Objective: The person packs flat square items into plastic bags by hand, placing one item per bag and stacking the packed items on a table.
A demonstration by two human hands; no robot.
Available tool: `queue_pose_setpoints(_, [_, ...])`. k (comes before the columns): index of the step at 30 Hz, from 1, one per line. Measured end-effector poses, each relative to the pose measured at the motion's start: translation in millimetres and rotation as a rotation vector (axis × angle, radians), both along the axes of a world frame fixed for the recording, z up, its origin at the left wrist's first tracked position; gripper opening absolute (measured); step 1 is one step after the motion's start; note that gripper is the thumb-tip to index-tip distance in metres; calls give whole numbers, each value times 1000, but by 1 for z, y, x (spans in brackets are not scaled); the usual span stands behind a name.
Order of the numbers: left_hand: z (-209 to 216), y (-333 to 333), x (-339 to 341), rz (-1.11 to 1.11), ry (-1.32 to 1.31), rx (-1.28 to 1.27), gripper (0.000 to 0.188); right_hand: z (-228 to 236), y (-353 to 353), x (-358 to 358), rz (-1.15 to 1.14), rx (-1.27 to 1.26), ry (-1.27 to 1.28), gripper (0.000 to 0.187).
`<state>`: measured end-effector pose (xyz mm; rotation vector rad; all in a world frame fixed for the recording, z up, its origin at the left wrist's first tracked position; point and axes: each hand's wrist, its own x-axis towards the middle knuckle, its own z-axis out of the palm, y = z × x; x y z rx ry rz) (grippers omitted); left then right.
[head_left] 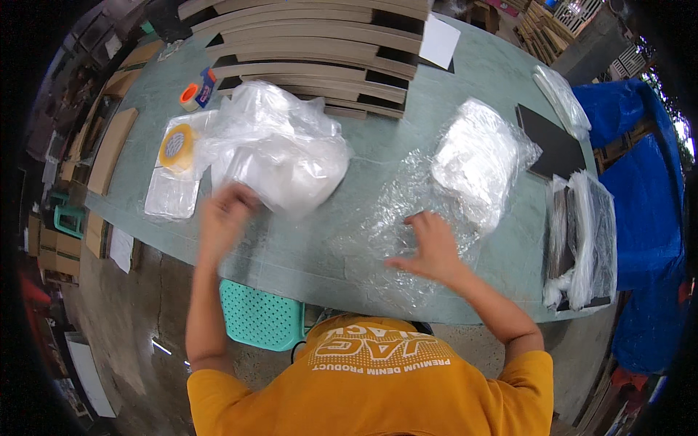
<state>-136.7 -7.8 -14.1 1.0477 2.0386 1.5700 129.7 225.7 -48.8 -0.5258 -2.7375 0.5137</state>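
My left hand (230, 211) is at the near edge of a heaped, cloudy plastic bag (287, 156). Its fingers look curled, but motion smears them, and whether they grip the bag is unclear. To the right, my right hand (430, 251) hovers over or rests on a crumpled sheet of clear plastic film (396, 211), thumb and fingers apart, nothing visible between them. Beyond it lies a bulky, shiny bundle wrapped in clear plastic (476, 163).
On the green table (305, 251), a yellow tape roll (176, 147) sits on a flat plastic packet (171, 195). Farther back are an orange-cored tape roll (190, 97) and stacked grey boards (313, 43). Plastic-wrapped packs (582, 240) lie right; a green stool (262, 316) stands below.
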Motion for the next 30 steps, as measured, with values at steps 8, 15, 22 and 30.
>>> queue_pose_setpoints(8, [-110,49,164,-450,434,-208,27,-22,-4,43,23,-532,233,8])
queue_pose_setpoints(15, [-81,137,191,-636,660,-507,35,24,-5,51,72,-468,444,12])
queue_pose_setpoints(22, [-94,277,208,-303,633,-152,50,39,-22,53,244,-579,438,15])
queue_pose_setpoints(30, [-133,315,204,-309,970,-237,35,26,-32,67,305,-729,361,12])
